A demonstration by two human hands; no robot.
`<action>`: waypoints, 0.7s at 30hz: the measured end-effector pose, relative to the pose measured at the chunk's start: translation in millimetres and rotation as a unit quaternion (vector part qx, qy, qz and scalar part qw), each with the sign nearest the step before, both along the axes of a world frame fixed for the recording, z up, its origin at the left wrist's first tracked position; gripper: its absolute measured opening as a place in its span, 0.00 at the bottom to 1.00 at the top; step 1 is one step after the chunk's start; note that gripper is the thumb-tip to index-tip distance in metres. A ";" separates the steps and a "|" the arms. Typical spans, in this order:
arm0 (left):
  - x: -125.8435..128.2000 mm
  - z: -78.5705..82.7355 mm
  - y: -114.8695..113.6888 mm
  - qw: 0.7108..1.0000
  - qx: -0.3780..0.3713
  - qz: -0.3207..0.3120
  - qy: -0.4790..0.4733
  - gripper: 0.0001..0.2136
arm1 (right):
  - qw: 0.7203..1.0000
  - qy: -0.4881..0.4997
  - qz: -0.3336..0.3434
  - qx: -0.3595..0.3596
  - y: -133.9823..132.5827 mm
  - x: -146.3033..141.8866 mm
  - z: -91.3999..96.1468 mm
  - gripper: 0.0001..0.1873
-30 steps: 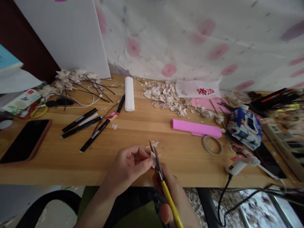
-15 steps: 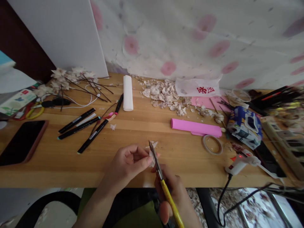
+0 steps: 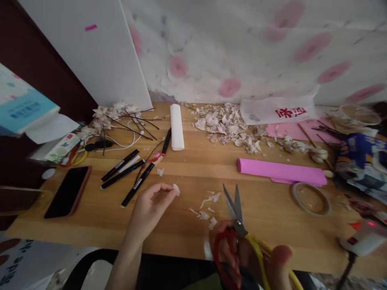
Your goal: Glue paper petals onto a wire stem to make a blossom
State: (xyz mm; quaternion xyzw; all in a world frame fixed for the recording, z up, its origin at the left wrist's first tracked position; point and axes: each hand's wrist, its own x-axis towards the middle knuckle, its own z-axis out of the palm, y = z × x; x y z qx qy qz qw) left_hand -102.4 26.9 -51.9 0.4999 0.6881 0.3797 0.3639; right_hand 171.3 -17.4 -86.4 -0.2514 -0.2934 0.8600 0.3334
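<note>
My left hand [image 3: 149,207] hovers over the wooden desk [image 3: 187,161] and pinches a tiny white paper piece [image 3: 176,189] between thumb and fingertips. My right hand [image 3: 256,264] sits at the desk's near edge with its fingers through the red and yellow handles of a pair of scissors [image 3: 238,225], whose blades are spread apart and point away from me. Several small white paper trimmings [image 3: 208,205] lie on the desk between the two hands.
Black marker pens [image 3: 130,171] and a phone [image 3: 67,191] lie to the left. A white paper roll [image 3: 177,127], a heap of paper petals [image 3: 226,127], a pink paper roll [image 3: 281,172], a tape ring [image 3: 311,198] and a glue gun [image 3: 363,239] lie further back and right.
The hands have parted: the left moved left with the cut paper piece, the right drew the scissors back and right with blades now spread. Fresh trimmings lie on the desk. The camera view shifted.
</note>
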 end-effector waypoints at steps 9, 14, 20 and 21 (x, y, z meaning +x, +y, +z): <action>-31.6 -16.7 32.2 0.965 0.048 0.072 0.248 0.11 | 0.992 0.043 -0.107 -0.040 16.5 21.0 1.7 0.53; 2.8 -35.0 25.4 0.956 0.082 -0.094 0.265 0.20 | 0.987 0.071 -0.128 -0.066 25.3 20.5 7.5 0.49; 28.4 -53.2 61.9 0.922 0.071 -0.237 0.297 0.37 | 0.987 0.102 -0.105 -0.070 20.0 19.0 0.9 0.45; 31.8 -51.2 64.4 0.916 0.070 -0.258 0.299 0.37 | 0.987 0.107 -0.100 -0.067 18.6 19.3 -1.5 0.45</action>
